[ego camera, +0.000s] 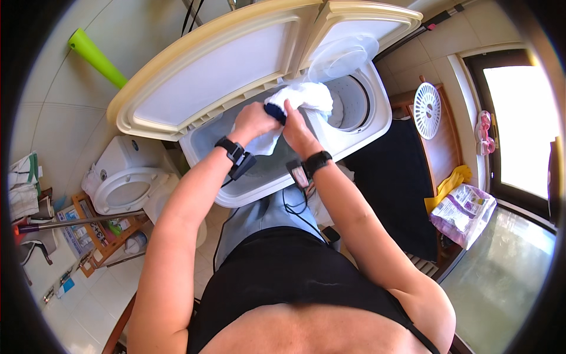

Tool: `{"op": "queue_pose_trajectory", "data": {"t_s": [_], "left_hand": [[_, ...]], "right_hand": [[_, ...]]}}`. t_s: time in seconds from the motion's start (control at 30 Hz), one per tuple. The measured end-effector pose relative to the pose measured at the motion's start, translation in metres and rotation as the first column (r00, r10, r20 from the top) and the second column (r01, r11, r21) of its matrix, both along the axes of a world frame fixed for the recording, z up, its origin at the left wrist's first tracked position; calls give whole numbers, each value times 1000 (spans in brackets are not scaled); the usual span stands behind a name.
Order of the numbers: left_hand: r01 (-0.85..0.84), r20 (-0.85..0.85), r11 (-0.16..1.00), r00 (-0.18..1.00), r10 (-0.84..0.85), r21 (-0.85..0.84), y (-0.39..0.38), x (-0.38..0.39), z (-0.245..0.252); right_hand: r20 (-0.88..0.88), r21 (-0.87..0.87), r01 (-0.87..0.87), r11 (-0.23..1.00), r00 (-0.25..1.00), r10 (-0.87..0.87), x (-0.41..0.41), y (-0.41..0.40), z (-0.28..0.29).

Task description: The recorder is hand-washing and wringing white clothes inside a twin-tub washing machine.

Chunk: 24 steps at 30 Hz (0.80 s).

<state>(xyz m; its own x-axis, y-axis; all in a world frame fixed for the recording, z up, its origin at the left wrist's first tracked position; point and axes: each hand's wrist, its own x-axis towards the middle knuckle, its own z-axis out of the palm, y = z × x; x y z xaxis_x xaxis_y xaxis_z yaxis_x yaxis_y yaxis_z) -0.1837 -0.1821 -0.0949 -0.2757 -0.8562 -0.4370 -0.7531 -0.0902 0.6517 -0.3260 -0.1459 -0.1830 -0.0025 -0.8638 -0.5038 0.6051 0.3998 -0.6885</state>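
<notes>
Both my hands grip a bunched white cloth (pixel 305 95) with a dark navy part (pixel 275 113) between them. My left hand (pixel 256 120) closes on it from the left, and my right hand (pixel 295 128) from the right. They are over the divider of a twin-tub washing machine (pixel 349 144). A white end of the cloth hangs below my hands over the wash tub (pixel 283 166), while the upper part reaches toward the round spin tub (pixel 357 104). Something white lies inside the spin tub. Both machine lids (pixel 212 73) stand raised, and a clear plastic disc (pixel 342 59) leans near the smaller one.
A toilet (pixel 124 190) with its seat raised stands left of the machine. To the right are a dark cloth (pixel 389 177) over furniture, a white slotted disc (pixel 427 110), yellow rubber gloves (pixel 449 188) and a plastic bag (pixel 464 212). Black cables (pixel 295 208) dangle at my waist.
</notes>
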Motion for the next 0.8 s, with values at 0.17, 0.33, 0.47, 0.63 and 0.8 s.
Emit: {"op": "queue_pose_trajectory", "data": {"t_s": [0.17,0.33,0.47,0.63,0.8], "left_hand": [[56,-437,998,898,-45,12,-8,5,-20],[120,-704,942,695,147,315,-5,26,-29],[121,-696,828,614,371,548,5,49,-51],[164,-603,594,404,688,787,38,42,-62],[449,-562,440,185,806,778,55,54,-52]], "right_hand": [[-64,-170,-197,966,980,188,1,23,12],[-117,-42,-115,993,987,109,10,20,40],[-60,58,-51,997,997,55,19,17,51],[113,162,37,986,992,-55,25,6,40],[193,258,2,966,980,-54,34,3,41]]}}
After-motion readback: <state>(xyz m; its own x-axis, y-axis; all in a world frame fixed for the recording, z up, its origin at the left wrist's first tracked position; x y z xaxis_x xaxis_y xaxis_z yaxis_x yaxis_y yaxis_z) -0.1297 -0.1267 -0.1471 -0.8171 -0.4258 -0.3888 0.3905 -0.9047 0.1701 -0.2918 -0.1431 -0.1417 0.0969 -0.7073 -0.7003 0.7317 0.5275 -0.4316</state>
